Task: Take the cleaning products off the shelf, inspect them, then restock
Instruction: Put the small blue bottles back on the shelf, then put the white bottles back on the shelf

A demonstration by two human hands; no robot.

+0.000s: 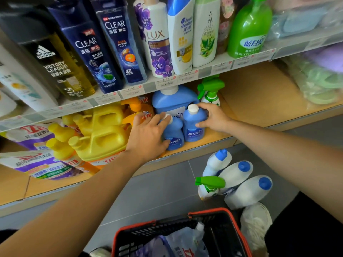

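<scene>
lower wooden shelf (246, 101) of a shop rack, seen from above. the left hand (148, 134) holds the left small blue plastic bottle with white cap (175, 139), fingers curled over the cap and thumb low on the label. the right hand (213, 117) grips the right small blue plastic bottle with white cap (194, 127), thumb in front, fingers behind. both bottles stand side by side near the shelf's front edge, just before a large blue plastic jug (172, 100). yellow plastic jugs (104, 134) stand to the left. white bottles with blue caps (246, 191) sit on the grey floor (157, 197), near a red-rimmed black basket (237, 229).
</scene>
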